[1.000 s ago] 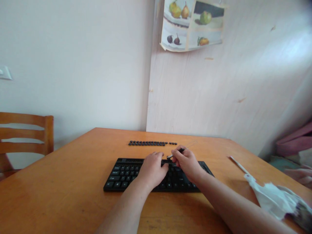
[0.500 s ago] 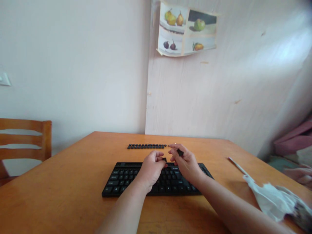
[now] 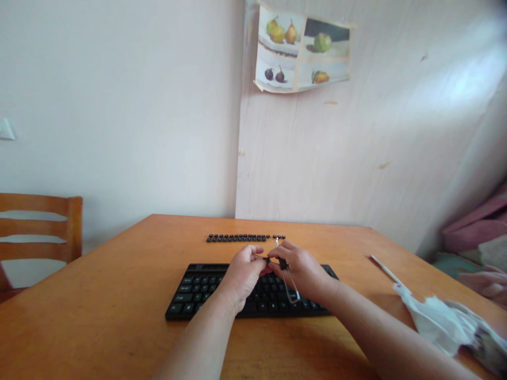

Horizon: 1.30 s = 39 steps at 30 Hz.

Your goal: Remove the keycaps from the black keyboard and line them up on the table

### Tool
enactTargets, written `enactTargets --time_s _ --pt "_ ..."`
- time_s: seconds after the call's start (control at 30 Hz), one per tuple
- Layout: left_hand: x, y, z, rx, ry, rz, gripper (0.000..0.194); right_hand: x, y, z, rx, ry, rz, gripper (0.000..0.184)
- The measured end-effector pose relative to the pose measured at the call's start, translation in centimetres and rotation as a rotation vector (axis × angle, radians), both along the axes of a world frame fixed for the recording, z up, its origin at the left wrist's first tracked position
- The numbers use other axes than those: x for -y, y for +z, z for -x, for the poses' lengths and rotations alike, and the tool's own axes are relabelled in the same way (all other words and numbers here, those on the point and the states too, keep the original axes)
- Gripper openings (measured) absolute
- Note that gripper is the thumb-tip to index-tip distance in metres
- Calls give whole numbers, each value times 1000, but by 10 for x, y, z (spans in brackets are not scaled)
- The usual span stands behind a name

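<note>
Above the kbd (image 3: 266, 300) on the worktop (image 3: 119, 295), L hand (image 3: 246, 266) pinches a loose cap (image 3: 266, 260); R hand (image 3: 298, 266), w/ puller (image 3: 282, 263) gripped, has just closed in, so both hands now meet at that cap.

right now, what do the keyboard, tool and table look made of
Keyboard: probably plastic, matte black, judging by its even dark case. Tool: seemingly metal wire, by its thin silvery loop, with a dark grip, perhaps plastic. Table: likely varnished wood or veneer, from its orange-brown colour and soft sheen.
</note>
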<state>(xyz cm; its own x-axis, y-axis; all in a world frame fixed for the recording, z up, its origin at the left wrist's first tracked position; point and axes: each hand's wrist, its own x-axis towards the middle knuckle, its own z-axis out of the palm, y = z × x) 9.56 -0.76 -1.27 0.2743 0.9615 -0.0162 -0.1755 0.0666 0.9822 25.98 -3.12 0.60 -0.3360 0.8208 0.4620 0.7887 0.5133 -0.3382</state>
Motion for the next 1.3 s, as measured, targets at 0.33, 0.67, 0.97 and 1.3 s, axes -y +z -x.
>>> enactTargets --time_s 0.33,0.67,0.97,1.3 --pt "2 5 2 9 9 3 32 4 8 3 130 -52 -50 18" --pt "-10 -9 6 -535 204 -362 29 -23 10 -14 157 -194 -29 17" --pt "1 -14 10 -1131 191 -698 19 -86 -6 -40 288 -384 101 20" --pt "1 -14 11 -1225 110 -779 19 -130 -26 -34 365 -385 146 23"
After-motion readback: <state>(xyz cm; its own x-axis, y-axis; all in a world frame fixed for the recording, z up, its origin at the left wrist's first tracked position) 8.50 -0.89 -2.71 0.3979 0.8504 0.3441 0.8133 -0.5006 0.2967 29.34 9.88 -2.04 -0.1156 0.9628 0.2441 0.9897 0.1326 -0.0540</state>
